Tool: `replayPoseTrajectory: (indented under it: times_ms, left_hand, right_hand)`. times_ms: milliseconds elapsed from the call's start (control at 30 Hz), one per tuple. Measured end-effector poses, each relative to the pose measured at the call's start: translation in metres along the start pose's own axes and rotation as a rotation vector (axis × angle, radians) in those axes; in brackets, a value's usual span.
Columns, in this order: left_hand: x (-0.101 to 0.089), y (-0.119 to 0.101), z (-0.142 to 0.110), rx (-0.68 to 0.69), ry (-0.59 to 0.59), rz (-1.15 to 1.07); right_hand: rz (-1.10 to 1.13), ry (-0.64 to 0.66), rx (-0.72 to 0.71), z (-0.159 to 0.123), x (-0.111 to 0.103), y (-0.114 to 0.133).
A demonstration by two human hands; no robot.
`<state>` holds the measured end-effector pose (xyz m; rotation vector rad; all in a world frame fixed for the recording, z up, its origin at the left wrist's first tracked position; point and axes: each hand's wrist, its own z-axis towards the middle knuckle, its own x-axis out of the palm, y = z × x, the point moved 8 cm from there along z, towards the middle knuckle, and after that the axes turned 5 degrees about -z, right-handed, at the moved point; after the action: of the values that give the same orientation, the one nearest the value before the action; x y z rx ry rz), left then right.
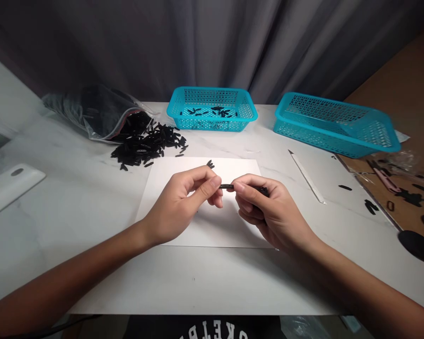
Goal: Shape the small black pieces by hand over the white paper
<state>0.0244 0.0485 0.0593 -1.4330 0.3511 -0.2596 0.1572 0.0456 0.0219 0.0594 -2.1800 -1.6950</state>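
Observation:
Between my two hands, above a white sheet of paper (194, 230), is a small narrow black piece (227, 186). My left hand (183, 200) pinches its left end with thumb and forefinger. The thumb and forefinger of my right hand (268, 207) close on its right end. More black bits show behind the right fingers, partly hidden in that hand. A few black pieces (210, 164) lie on the paper just beyond my left fingers.
A heap of black pieces (141, 146) spills from a clear zip bag (102, 113) at back left. Two blue baskets (212, 125) (318, 134) stand at the back; the left one holds black pieces. A white pencil-like stick (306, 177) and a pink-handled cutter (385, 176) lie right.

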Motion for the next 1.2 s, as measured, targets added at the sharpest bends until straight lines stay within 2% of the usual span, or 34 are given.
replayPoseTrajectory:
  times_ms: [167, 367, 600, 667, 767, 900, 1033, 1100, 1200]
  left_hand:
    - [0.0, 0.006, 0.001, -0.039, -0.011, -0.018]
    - [-0.009, 0.029, 0.008, -0.153, -0.077, -0.013]
    - [-0.035, 0.064, 0.017, -0.174, -0.192, 0.293]
    - [-0.04, 0.067, 0.017, -0.148, -0.213, 0.381]
    - [-0.041, 0.06, 0.015, -0.09, -0.24, 0.519]
    - [-0.032, 0.035, 0.01, 0.044, -0.263, 0.585]
    - [0.001, 0.012, 0.002, 0.269, -0.055, 0.481]
    - [0.012, 0.011, -0.002, 0.276, 0.016, 0.402]
    - [0.014, 0.018, -0.002, 0.197, 0.022, 0.294]
  right_hand:
    - [0.039, 0.028, 0.041, 0.001, 0.0, -0.005]
    - [0.107, 0.04, 0.203, 0.004, -0.001, -0.019]
    - [0.202, -0.005, 0.316, 0.004, -0.004, -0.028]
    - [0.22, 0.001, 0.339, 0.004, -0.003, -0.031]
    - [0.242, 0.009, 0.361, 0.004, -0.001, -0.034]
    - [0.228, 0.075, 0.4, 0.001, 0.005, -0.038]
    - [0.157, 0.253, 0.496, -0.009, 0.02, -0.045]
    - [0.141, 0.299, 0.51, -0.012, 0.024, -0.046]
    - [0.119, 0.325, 0.516, -0.014, 0.028, -0.048]
